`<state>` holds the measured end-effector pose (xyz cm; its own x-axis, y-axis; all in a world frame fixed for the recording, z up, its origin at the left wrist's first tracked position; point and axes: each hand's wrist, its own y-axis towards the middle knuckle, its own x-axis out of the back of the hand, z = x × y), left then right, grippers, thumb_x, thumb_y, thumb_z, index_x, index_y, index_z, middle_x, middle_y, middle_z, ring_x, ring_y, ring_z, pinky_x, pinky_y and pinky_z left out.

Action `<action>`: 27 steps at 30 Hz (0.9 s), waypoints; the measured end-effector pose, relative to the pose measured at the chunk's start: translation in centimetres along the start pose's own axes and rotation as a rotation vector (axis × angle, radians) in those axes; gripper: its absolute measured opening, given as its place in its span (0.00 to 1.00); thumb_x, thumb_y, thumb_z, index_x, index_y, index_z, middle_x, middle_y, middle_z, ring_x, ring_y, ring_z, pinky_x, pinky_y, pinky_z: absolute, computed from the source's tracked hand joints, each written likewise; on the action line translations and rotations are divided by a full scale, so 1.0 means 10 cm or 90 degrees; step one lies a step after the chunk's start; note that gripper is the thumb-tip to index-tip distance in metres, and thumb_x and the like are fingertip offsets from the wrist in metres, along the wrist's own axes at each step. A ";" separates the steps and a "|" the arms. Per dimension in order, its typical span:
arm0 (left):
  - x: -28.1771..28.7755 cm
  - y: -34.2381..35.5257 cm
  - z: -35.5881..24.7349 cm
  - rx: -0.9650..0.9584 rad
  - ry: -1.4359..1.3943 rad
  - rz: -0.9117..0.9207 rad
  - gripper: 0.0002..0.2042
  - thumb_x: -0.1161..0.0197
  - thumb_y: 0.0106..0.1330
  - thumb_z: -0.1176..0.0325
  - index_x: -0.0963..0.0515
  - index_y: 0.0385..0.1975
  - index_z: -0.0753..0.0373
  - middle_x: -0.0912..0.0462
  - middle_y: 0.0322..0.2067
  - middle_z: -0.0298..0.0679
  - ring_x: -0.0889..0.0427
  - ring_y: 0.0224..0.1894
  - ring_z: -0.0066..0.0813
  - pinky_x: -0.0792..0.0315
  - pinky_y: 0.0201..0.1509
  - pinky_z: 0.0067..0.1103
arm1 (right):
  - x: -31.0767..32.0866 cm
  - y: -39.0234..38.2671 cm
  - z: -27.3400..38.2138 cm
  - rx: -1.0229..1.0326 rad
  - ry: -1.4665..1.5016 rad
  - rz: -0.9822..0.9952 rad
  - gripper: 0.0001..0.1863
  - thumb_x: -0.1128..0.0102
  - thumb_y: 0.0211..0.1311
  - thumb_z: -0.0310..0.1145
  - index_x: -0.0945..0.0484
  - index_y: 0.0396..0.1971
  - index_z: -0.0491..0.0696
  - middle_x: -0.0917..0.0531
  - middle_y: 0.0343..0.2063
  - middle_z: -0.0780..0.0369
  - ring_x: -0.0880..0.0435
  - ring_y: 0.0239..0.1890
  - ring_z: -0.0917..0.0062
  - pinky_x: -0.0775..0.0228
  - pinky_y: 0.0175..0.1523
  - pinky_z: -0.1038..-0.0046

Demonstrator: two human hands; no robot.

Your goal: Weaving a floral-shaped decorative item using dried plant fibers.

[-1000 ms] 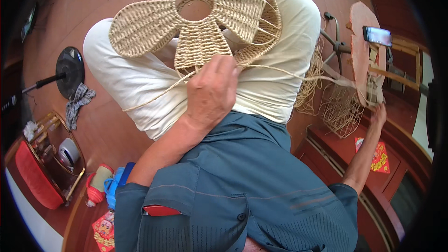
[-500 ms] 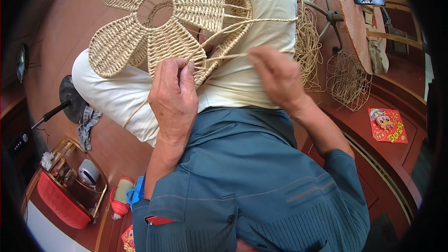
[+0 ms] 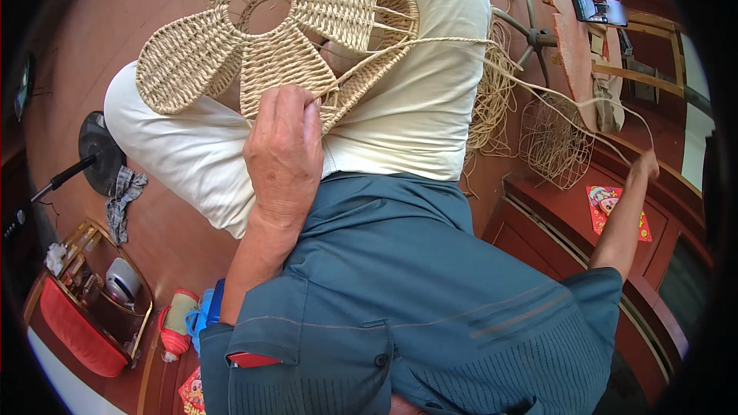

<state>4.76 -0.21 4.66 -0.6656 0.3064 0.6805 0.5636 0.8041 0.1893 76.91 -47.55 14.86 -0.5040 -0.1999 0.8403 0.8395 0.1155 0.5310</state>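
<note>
A flower-shaped woven piece point(image 3: 284, 65) of twisted straw-coloured cord rests across my lap. Its petals spread from a round open centre, and a deeper woven side curves behind them. At the rim of the lowest petal my left hand point(image 3: 284, 146) is closed in a pinch, its fingertips partly hidden behind the knuckles. Far out to the right, my right hand point(image 3: 646, 166) grips the cord point(image 3: 546, 92) with the arm stretched away from my body. The strand runs from the woven rim over my right knee, then loops to that hand.
Loose cord lies in a tangled heap point(image 3: 492, 111) beside my right knee, near a wire basket point(image 3: 557, 142). Further right, a phone point(image 3: 600, 11) sits by a pinkish board point(image 3: 573, 38). At left are a round black base point(image 3: 102, 154), a rag point(image 3: 123, 204) and a red-padded stool point(image 3: 81, 327).
My right hand has swung from beside the woven piece far out to the right, drawing a long loop of cord along. My left hand stays at the petal's rim.
</note>
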 end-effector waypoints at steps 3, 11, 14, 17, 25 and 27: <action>-0.05 -0.01 0.04 -0.011 -0.009 -0.026 0.07 0.28 0.70 0.78 0.21 0.41 0.64 0.18 0.35 0.43 0.16 0.35 0.41 0.22 0.40 0.34 | 0.47 0.32 -0.26 0.155 -0.041 -0.099 0.22 0.34 0.79 0.41 0.12 0.59 0.39 0.08 0.52 0.51 0.08 0.51 0.64 0.18 0.59 0.60; -0.04 -0.08 -0.01 -0.057 0.017 -0.015 0.09 0.28 0.69 0.78 0.20 0.43 0.59 0.15 0.34 0.39 0.12 0.36 0.40 0.21 0.40 0.34 | 1.23 -3.35 3.77 0.512 0.493 0.401 0.13 0.32 0.74 0.23 0.10 0.54 0.51 0.08 0.43 0.65 0.13 0.40 0.82 0.21 0.43 0.77; -0.01 -0.07 -0.03 -0.039 -0.015 0.014 0.09 0.27 0.70 0.80 0.18 0.45 0.64 0.10 0.37 0.44 0.08 0.38 0.39 0.18 0.43 0.29 | 1.41 -4.05 4.21 0.547 0.604 0.552 0.16 0.32 0.71 0.23 0.11 0.55 0.50 0.07 0.45 0.60 0.09 0.37 0.74 0.16 0.39 0.72; 0.02 -0.09 -0.06 0.021 -0.038 0.051 0.08 0.30 0.73 0.79 0.18 0.48 0.63 0.09 0.39 0.45 0.07 0.41 0.41 0.17 0.45 0.29 | 1.33 -4.37 4.52 0.578 0.650 0.558 0.18 0.34 0.72 0.24 0.15 0.60 0.47 0.08 0.47 0.56 0.07 0.39 0.65 0.14 0.43 0.65; 0.13 -0.03 -0.22 0.094 -0.074 0.171 0.11 0.39 0.77 0.78 0.21 0.56 0.60 0.08 0.45 0.49 0.07 0.48 0.52 0.17 0.51 0.37 | 1.19 -4.48 4.89 0.434 0.572 0.910 0.32 0.45 0.78 0.22 0.35 0.80 0.45 0.11 0.49 0.46 0.11 0.28 0.67 0.13 0.38 0.61; 0.10 -0.02 -0.21 0.135 -0.087 0.187 0.13 0.41 0.77 0.77 0.21 0.57 0.59 0.09 0.45 0.49 0.08 0.50 0.53 0.19 0.53 0.38 | 1.14 -4.56 4.92 0.367 0.654 0.953 0.35 0.49 0.78 0.21 0.40 0.84 0.48 0.11 0.46 0.46 0.14 0.24 0.72 0.14 0.33 0.64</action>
<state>4.97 -1.13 6.81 -0.5576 0.5935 0.5804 0.6363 0.7546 -0.1603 22.92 -7.26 5.61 0.9483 -0.0371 0.3151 0.1422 0.9375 -0.3177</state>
